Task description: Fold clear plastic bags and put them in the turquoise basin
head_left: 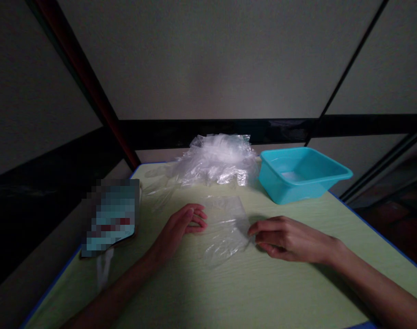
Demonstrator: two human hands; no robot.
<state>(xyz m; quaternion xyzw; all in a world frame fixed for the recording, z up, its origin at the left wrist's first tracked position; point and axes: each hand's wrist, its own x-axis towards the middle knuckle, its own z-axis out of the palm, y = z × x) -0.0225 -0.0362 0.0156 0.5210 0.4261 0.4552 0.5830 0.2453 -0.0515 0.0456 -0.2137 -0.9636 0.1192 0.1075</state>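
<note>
I'm on the flat clear bag [225,219], lying on the surface [194,297]. At its left, my left hand [177,224] has fingers half-curled; at its right edge, my right hand [285,240] bends inward. Can't tell whether either grips. Looks like straightening, calling for light edge control. Plastic heap [222,160] beyond it, tub [280,187] beyond-right; room nearside.

A clear, thin plastic film [225,228] lies spread on the bench [181,283], just off the view's centre toward half past five. Its twelve o'clock portion rests nearly flat, with a squared corner at one o'clock; creases cross the middle. Toward six and seven o'clock it wrinkles into loose folds catching white glints, the pale surface showing through.
</note>
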